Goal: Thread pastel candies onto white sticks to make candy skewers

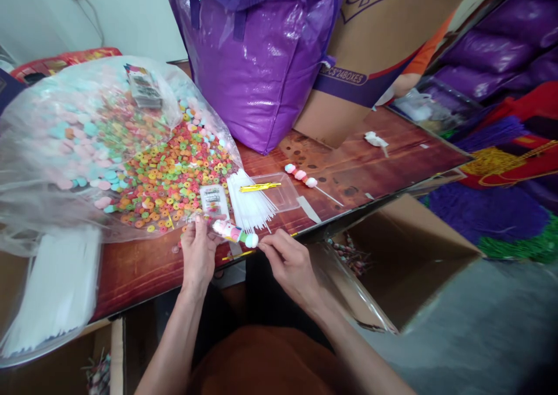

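Note:
A candy skewer (238,233) with white, pink and green pieces lies between my two hands, with what looks like a see-through wrapper around it. My left hand (199,247) grips its left end between thumb and fingers. At the other end, beside a white round piece, my right hand (288,260) pinches the skewer; the exact part between those fingertips is hidden. Just beyond my hands are a pack of small printed bags (213,200), a fan of white sticks (249,206) and gold twist ties (260,187). Another candy skewer (300,175) rests on the table to the right.
A big plastic bag of ring candies (161,180) and marshmallows covers the table's left. Behind stand a purple bag (257,64) and a carton (349,93). More white sticks (61,284) lie front left. An open box (418,261) with skewers sits below right.

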{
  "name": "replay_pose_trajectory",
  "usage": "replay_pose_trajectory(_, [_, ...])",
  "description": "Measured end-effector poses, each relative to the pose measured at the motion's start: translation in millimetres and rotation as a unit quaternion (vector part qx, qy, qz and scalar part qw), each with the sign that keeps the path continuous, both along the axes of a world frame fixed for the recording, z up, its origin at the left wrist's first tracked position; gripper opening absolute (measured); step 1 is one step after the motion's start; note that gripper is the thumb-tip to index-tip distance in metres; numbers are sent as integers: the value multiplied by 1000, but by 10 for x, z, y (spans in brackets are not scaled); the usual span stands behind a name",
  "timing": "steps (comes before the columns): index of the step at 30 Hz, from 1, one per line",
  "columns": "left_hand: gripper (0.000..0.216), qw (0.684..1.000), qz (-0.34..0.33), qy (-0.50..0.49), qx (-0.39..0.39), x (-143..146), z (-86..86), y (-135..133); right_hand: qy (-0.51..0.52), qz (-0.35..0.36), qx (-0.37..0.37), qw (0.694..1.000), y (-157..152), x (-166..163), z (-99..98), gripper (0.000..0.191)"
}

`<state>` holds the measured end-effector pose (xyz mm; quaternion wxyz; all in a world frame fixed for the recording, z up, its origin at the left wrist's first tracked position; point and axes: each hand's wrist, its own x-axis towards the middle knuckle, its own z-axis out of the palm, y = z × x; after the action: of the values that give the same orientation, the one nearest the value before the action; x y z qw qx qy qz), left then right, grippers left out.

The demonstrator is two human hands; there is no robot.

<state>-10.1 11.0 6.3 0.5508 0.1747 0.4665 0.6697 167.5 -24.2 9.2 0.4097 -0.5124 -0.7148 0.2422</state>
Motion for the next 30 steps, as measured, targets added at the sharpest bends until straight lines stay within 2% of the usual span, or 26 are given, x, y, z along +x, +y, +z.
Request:
replay_pose_trajectory(3, [39,1000,-5,-12,1,74,41,-45,-25,2,5,1000,-15,-45,4,22])
replay_pose_trajectory(5, [36,1000,-5,-17,6,141,53,-79,-7,10,-13,1000,-24,-99,18,23])
replay_pose_trajectory(7, [33,999,-24,-21,7,198,52,-110,44,8,-58,997,-25,-173,27,25])
replay_pose_trajectory(9, [32,998,-53,-28,5,228,44,-130,110,-3,-132,985,-15,-260,23,25])
replay_pose_trajectory(13, [32,996,-78,-41,-1,177,36,-114,260,-17,-284,923,26,-401,-17,27])
replay_pose_trajectory(17, [35,997,-44,-66,-5,70,45,-62,371,-2,-389,843,50,-407,-29,26])
replay_pose_trajectory(20, [35,997,-47,-64,0,67,22,-70,437,5,-450,779,73,-394,-22,27])
replay_pose_trajectory(22, [35,995,-75,-59,0,110,-13,-104,464,5,-463,755,97,-437,-32,29])
replay_pose_trajectory(24, [35,994,-96,-56,-6,161,-48,-145,467,-10,-455,758,119,-518,-59,33])
replay_pose_trajectory(25, [35,994,-98,-53,-9,179,-59,-161,457,-22,-443,771,126,-561,-74,35])
replay_pose_trajectory(28, [33,995,-91,-46,-16,171,-52,-165,380,-44,-380,842,113,-624,-91,38])
replay_pose_trajectory(30, [34,996,-79,-45,-12,118,-19,-135,308,-19,-338,889,71,-580,-62,37])
